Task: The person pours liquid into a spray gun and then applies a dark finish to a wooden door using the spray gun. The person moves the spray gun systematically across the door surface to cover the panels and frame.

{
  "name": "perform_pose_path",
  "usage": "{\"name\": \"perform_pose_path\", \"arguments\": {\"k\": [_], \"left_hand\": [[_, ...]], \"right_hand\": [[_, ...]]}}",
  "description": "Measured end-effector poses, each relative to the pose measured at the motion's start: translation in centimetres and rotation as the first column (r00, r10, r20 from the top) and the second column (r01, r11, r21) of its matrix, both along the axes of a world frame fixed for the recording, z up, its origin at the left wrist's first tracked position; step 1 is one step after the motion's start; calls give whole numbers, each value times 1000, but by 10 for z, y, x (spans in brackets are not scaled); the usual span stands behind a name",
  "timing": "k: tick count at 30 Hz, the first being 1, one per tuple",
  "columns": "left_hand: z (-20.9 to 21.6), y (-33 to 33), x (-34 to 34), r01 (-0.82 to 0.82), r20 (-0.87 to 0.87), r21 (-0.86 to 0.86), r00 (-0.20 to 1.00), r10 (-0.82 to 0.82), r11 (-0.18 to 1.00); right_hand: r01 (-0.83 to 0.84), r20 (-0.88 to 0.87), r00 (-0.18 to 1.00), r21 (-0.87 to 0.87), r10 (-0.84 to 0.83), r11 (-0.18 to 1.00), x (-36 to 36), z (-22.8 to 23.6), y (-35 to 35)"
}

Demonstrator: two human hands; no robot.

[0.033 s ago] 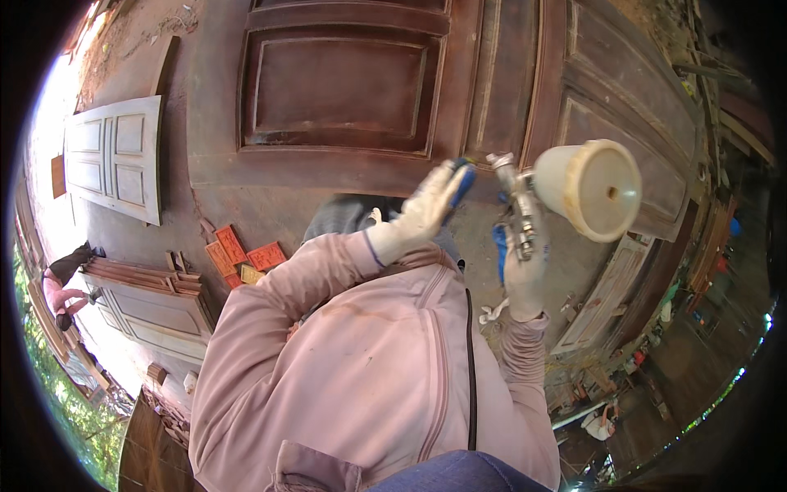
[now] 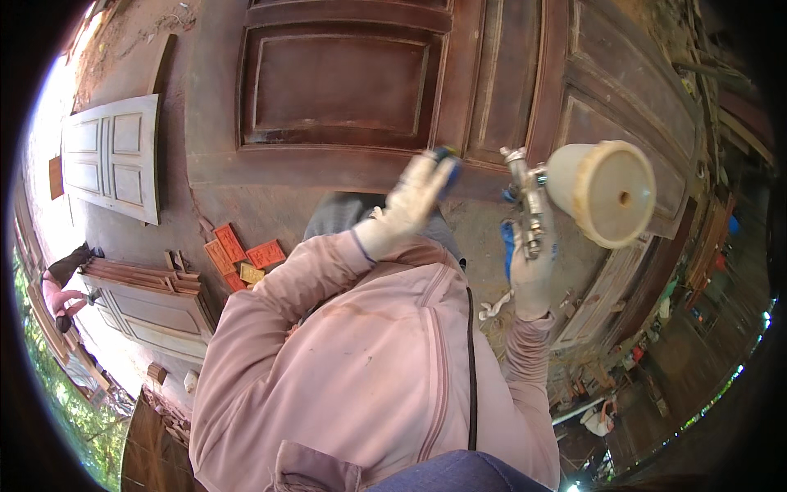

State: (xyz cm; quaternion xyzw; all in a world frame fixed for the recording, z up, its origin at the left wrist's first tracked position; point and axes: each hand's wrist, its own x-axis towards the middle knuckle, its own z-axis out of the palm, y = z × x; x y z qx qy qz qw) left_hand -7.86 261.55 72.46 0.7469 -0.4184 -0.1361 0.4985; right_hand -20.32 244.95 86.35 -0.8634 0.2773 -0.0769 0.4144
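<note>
Left grip (image 2: 407, 201) moved left, hold unclear; right grip (image 2: 534, 275), round a spray gun (image 2: 529, 197), rightward; ahead of left, dark panel (image 2: 340, 86) looks coated; beyond right, paler door (image 2: 627, 70) seems unfinished

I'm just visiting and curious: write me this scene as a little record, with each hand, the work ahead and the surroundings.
Left hand: gloved, blurred, near the close edge of the woodwork; whether it holds anything is unclear
Right hand: gloved, gripping a metal spray gun
Gun's cup: whitish, round
Ahead: brown panelled woodwork
Left side: small orange-red panels, pale panelled door
Far left: another person
</note>
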Motion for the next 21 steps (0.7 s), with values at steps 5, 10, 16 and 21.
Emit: {"name": "perform_pose_path", "arguments": {"k": [5, 10, 16, 21], "left_hand": [[-58, 132, 89, -763, -589, 309, 315, 744, 568], [-129, 305, 150, -843, 431, 427, -128, 893, -327], [-138, 331, 163, -752, 73, 491, -467, 881, -439], [-161, 311, 156, -683, -148, 550, -646, 749, -481]], "right_hand": [[-26, -359, 932, 54, 43, 998, 40, 61, 23], [-247, -552, 807, 11, 212, 969, 61, 60, 36], [-432, -316, 880, -228, 354, 872, 112, 51, 25], [-299, -309, 933, -374, 186, 878, 163, 53, 7]]}}
